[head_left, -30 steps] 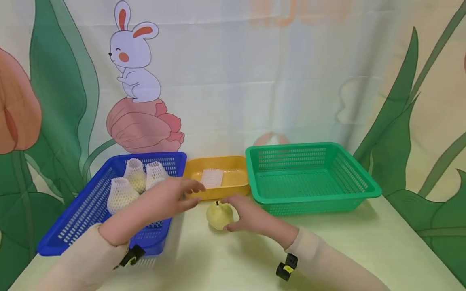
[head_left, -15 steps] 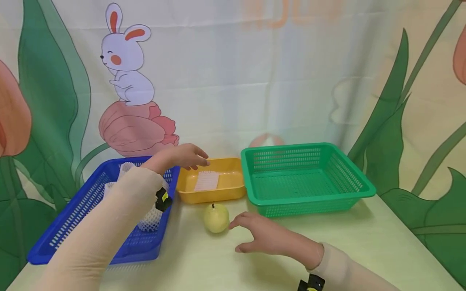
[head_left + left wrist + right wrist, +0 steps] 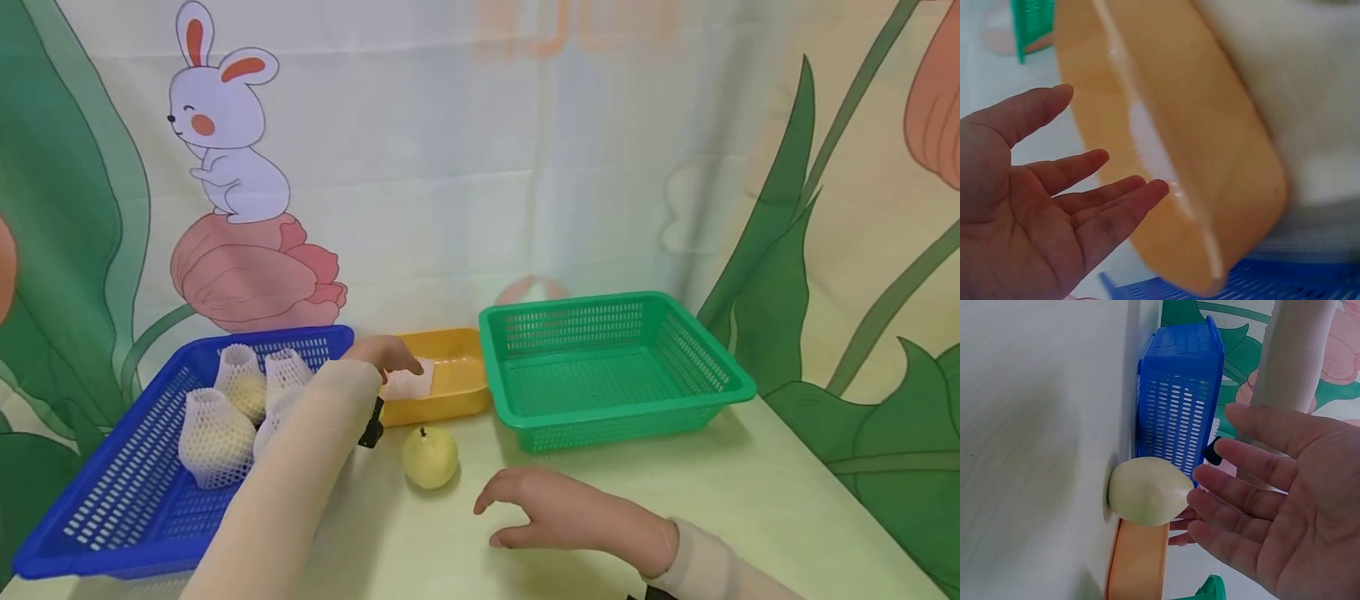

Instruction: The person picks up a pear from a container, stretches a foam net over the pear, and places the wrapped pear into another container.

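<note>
My left hand [image 3: 386, 357] reaches over the left part of the yellow tray [image 3: 463, 403]. Its fingers hang relaxed and hold nothing, close above a flat white foam net [image 3: 412, 382] lying in the tray. In the left wrist view, the fingertips [image 3: 1159, 189] overlap the tray's near wall. A pale yellow-green pear [image 3: 430, 458] stands bare on the table in front of the tray, stem up. To its right, a little apart, my right hand [image 3: 555, 510] hovers with fingers spread and gently bent, palm toward the pear.
At the left, a blue basket [image 3: 168, 504] holds several pears in white foam nets [image 3: 217, 442], partly covered by my left sleeve [image 3: 292, 467]. A green basket [image 3: 600, 423] stands right of the tray. Behind everything hangs a printed cloth [image 3: 420, 167].
My left hand has swung from beside the pear up and over the tray, then lowered toward the foam net. My right hand has drawn away from the pear, to the right and nearer.
</note>
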